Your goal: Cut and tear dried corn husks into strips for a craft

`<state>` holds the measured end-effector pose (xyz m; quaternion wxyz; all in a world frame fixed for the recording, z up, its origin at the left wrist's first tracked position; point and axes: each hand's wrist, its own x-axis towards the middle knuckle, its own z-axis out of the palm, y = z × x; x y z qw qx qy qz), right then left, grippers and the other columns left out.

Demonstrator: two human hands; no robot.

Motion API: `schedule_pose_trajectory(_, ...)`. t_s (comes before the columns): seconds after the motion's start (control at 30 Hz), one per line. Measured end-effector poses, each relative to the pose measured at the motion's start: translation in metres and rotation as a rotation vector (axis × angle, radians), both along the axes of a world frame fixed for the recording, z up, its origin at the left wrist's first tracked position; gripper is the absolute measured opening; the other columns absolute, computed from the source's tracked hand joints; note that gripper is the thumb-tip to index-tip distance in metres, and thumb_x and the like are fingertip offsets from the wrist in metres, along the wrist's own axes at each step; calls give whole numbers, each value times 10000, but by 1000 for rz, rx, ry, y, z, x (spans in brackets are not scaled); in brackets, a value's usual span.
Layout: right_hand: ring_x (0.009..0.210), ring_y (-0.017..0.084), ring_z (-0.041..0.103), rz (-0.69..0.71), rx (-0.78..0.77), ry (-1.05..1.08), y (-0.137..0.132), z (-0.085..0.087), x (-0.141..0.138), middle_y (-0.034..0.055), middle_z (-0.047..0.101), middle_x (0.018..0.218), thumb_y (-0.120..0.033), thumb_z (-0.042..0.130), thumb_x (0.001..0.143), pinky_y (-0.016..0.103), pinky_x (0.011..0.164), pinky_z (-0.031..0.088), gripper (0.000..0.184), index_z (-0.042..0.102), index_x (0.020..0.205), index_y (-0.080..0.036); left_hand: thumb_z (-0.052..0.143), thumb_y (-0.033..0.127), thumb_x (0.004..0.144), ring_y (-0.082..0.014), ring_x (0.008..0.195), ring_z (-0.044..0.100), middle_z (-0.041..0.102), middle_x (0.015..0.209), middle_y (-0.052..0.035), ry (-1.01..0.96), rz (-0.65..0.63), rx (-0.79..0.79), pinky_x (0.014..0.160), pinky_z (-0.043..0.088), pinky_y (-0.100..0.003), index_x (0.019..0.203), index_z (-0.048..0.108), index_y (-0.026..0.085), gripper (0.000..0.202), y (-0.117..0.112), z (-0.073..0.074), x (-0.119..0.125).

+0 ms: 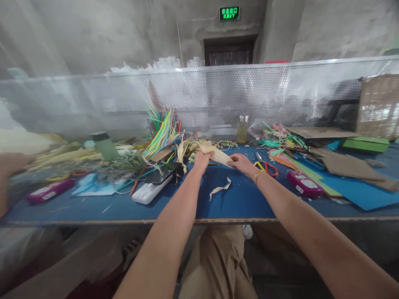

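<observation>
Our left hand (202, 160) and right hand (242, 163) pinch the strip (220, 156) in their fingers. We should pull gently, avoiding the scissors (266, 167) right of it.

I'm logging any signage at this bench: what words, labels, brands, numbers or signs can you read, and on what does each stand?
"安全出口": top line of the green-lit sign on the back wall.
"EXIT": bottom line of the same sign.
Too small or blurred to read: any markings on the right-hand purple box, the left-hand purple box and the red strip.
</observation>
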<state>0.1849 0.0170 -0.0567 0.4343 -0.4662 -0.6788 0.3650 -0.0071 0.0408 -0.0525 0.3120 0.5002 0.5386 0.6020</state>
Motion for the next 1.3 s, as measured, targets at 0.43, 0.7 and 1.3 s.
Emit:
schedule_pose_trajectory(0.43,500,75,503,90,-117,56,-6,4,0,-33,588,570,-231,685,638,173,453,350,131,612,718,-159,656,297,734,-203,775,655,703,836,-65,-168,72,19,675,507,-298,946,669,157,254,-5,11,-4)
schedule_pose_trajectory(0.7,628,111,569,50,-66,82,-6,5,-2,-5,632,666,-311,709,636,193,519,396,215,630,772,-163,776,225,639,-192,712,666,709,794,-67,-80,-421,-210,637,510,-277,925,662,153,317,-26,6,20)
schedule_pose_trajectory(1.3,603,146,609,-196,150,46,11,-5,2,23,669,667,-227,570,638,229,563,454,144,653,731,-154,701,96,643,-135,553,616,639,578,-11,257,-400,-185,575,479,-237,720,616,136,122,-9,-3,10)
